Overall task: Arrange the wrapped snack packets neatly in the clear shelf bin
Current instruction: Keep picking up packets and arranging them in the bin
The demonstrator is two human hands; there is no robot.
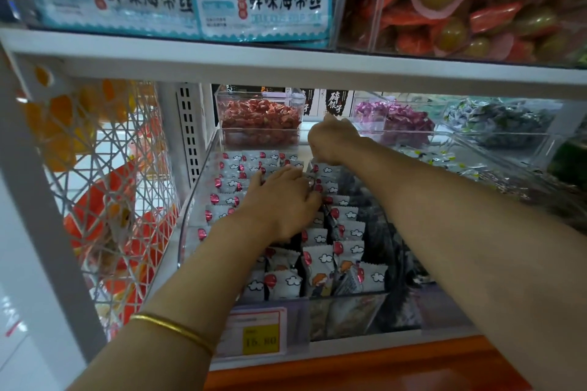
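Grey-white wrapped snack packets [317,259] in the clear plastic bin [188,219]: we're pressing them with our relaxed, flat left hand [279,200]; right hand [332,138] is hovering curled behind, grip unclear.

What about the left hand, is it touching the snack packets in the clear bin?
Touching. The head view shows the left hand lying flat on the rows of snack packets, fingers resting on their tops.

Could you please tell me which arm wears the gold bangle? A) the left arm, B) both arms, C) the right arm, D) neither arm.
A: the gold bangle circles the arm whose left hand rests on the white packets, while the right forearm is bare.
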